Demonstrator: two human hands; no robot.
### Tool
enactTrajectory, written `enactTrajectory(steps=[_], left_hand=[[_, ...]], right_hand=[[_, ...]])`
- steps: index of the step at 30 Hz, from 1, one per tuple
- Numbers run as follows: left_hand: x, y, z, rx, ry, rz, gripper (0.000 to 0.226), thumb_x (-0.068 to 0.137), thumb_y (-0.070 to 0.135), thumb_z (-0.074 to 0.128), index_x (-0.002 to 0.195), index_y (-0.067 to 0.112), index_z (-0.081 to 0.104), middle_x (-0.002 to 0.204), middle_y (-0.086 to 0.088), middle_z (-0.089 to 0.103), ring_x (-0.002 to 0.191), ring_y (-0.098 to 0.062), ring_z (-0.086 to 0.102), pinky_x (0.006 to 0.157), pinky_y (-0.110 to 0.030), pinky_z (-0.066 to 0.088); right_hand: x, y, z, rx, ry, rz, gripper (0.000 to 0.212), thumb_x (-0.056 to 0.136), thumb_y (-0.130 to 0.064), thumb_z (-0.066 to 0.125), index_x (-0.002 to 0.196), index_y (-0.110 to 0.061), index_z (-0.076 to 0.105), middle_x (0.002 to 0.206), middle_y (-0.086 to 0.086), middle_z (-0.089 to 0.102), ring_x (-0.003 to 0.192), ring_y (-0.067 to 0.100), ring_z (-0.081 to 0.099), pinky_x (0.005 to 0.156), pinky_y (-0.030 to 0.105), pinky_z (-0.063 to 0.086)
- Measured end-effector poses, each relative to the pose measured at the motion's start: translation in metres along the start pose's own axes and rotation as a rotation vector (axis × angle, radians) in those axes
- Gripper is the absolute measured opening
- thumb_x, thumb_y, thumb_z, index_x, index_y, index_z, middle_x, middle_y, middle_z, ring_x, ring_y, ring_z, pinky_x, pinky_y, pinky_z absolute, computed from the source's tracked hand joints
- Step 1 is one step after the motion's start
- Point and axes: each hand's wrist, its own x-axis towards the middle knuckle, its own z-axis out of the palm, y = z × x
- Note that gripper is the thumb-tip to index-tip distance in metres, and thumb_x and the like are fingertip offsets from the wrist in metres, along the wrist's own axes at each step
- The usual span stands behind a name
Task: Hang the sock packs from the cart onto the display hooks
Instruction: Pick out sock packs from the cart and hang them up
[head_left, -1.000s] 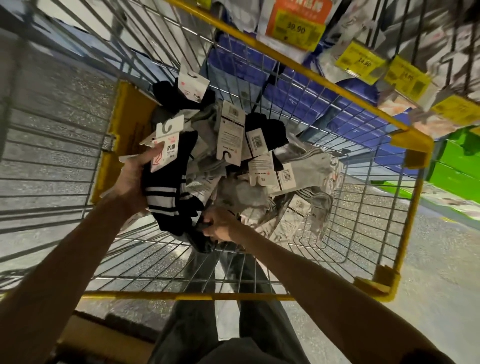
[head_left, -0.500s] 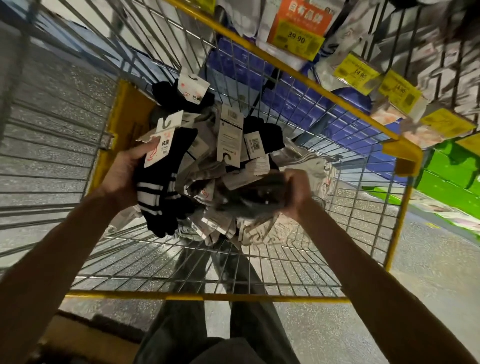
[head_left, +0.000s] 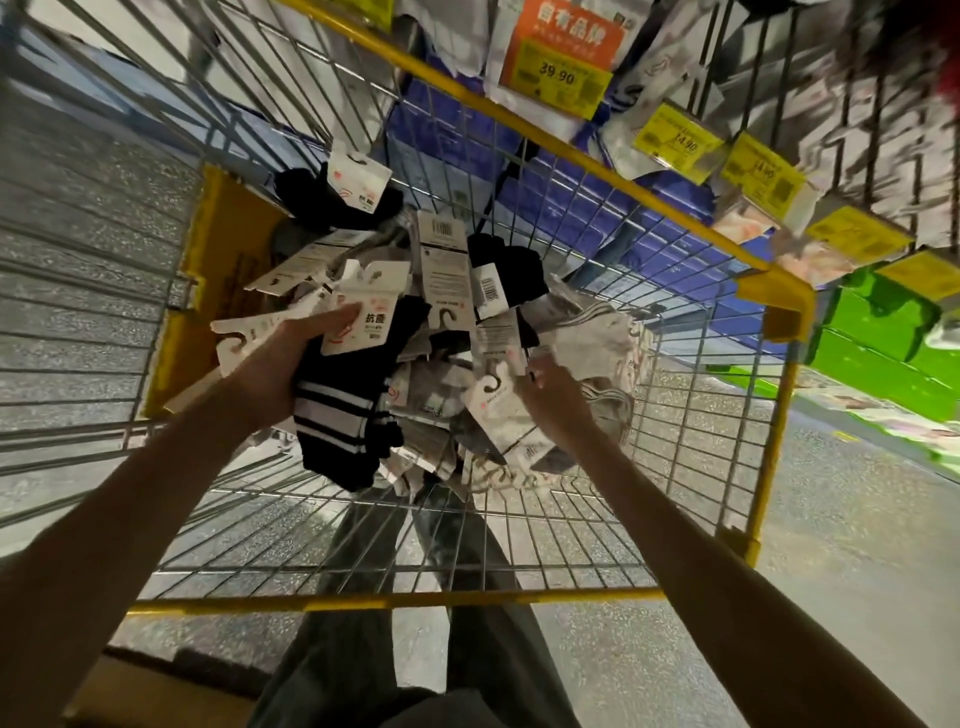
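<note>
In a yellow-framed wire cart (head_left: 395, 600) on speckled grey floor (head_left: 857, 545), below yellow price tags (head_left: 675, 137), sock packs (head_left: 587, 332) lie heaped. The left hand (head_left: 270, 374) has its grip around a black striped sock pack (head_left: 348, 415). The right hand (head_left: 558, 402) touches a pale pack (head_left: 498, 415), its grip unclear.

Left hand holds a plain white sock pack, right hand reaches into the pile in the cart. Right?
No. Head view: the left hand holds a black sock pack with white stripes, not plain white. The right hand does reach into the pile in the cart.
</note>
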Motion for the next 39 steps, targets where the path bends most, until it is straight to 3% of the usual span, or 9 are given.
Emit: enactTrajectory(steps=[3,7,11,16,20,25,28,34,39], left_hand=[[0.006,-0.007,0.003,0.019,0.007,0.008,0.028,0.087,0.039,0.063,0.082,0.014,0.075,0.081,-0.005,0.072,0.066,-0.019,0.068,0.058,-0.023,0.055],[0.008,-0.013,0.011,0.007,0.055,0.057,0.026,0.086,0.036,0.064,0.092,0.013,0.075,0.088,-0.006,0.074,0.07,-0.019,0.071,0.059,-0.025,0.058],[0.008,-0.019,0.018,0.072,0.148,0.181,0.042,0.083,0.025,0.07,0.122,0.009,0.066,0.114,-0.01,0.072,0.098,-0.027,0.071,0.076,-0.033,0.057],[-0.014,-0.013,0.031,0.174,0.206,0.275,0.025,0.086,0.014,0.07,0.111,0.017,0.071,0.108,-0.003,0.075,0.098,-0.02,0.072,0.086,-0.036,0.054],[-0.041,0.011,0.055,0.235,0.211,0.345,0.017,0.089,0.012,0.068,0.103,0.021,0.071,0.099,0.003,0.077,0.089,-0.011,0.073,0.084,-0.03,0.055],[-0.092,0.07,0.117,0.296,0.183,0.503,0.008,0.092,0.007,0.063,0.087,0.008,0.069,0.086,0.003,0.077,0.082,-0.007,0.068,0.082,-0.024,0.052],[-0.127,0.108,0.158,0.332,0.149,0.593,0.019,0.09,0.0,0.064,0.074,0.006,0.071,0.085,-0.015,0.074,0.071,-0.01,0.068,0.073,-0.024,0.051],[-0.218,0.159,0.215,0.426,0.105,0.783,0.027,0.087,0.016,0.074,0.111,0.007,0.065,0.113,-0.001,0.067,0.106,-0.013,0.062,0.099,-0.028,0.048],[-0.282,0.189,0.26,0.509,0.067,0.949,0.02,0.093,0.004,0.063,0.112,0.009,0.064,0.095,0.017,0.07,0.086,0.002,0.064,0.096,-0.032,0.046]], right_hand=[[-0.001,-0.004,0.025,-0.276,-0.221,-0.109,0.083,0.081,-0.052,0.069,0.147,-0.022,0.03,0.146,0.015,0.036,0.132,0.032,0.038,0.105,0.044,0.037],[0.0,-0.005,0.048,-0.445,-0.221,-0.064,0.119,0.06,-0.063,0.081,0.15,-0.027,0.012,0.152,0.022,0.019,0.138,0.043,0.025,0.113,0.059,0.022],[-0.008,-0.004,0.054,-0.346,-0.11,-0.08,0.111,0.057,-0.049,0.086,0.142,-0.028,0.018,0.141,0.017,0.03,0.128,0.041,0.034,0.103,0.062,0.036],[-0.019,-0.013,0.019,0.025,-0.063,-0.135,0.093,0.057,-0.059,0.071,0.129,-0.019,0.028,0.115,0.006,0.048,0.105,0.029,0.051,0.084,0.045,0.049],[-0.043,-0.049,-0.052,0.783,-0.226,-0.271,0.043,0.087,0.004,0.061,0.122,-0.012,0.043,0.1,0.015,0.057,0.091,0.016,0.064,0.08,0.029,0.055],[-0.075,-0.12,-0.144,0.983,-0.236,-0.17,0.01,0.082,-0.022,0.058,0.082,-0.012,0.056,0.067,-0.007,0.06,0.063,0.005,0.057,0.071,0.021,0.043],[-0.11,-0.157,-0.197,1.161,-0.283,-0.169,0.017,0.083,-0.025,0.058,0.077,-0.01,0.056,0.055,-0.005,0.058,0.05,0.01,0.058,0.06,0.026,0.048],[-0.173,-0.206,-0.294,1.499,-0.29,-0.255,0.046,0.092,-0.042,0.047,0.097,-0.004,0.073,0.088,0.015,0.071,0.078,0.029,0.067,0.078,0.036,0.053],[-0.222,-0.239,-0.351,1.526,-0.417,-0.384,0.065,0.084,-0.057,0.052,0.119,-0.004,0.064,0.106,0.018,0.069,0.091,0.033,0.065,0.086,0.041,0.054]])
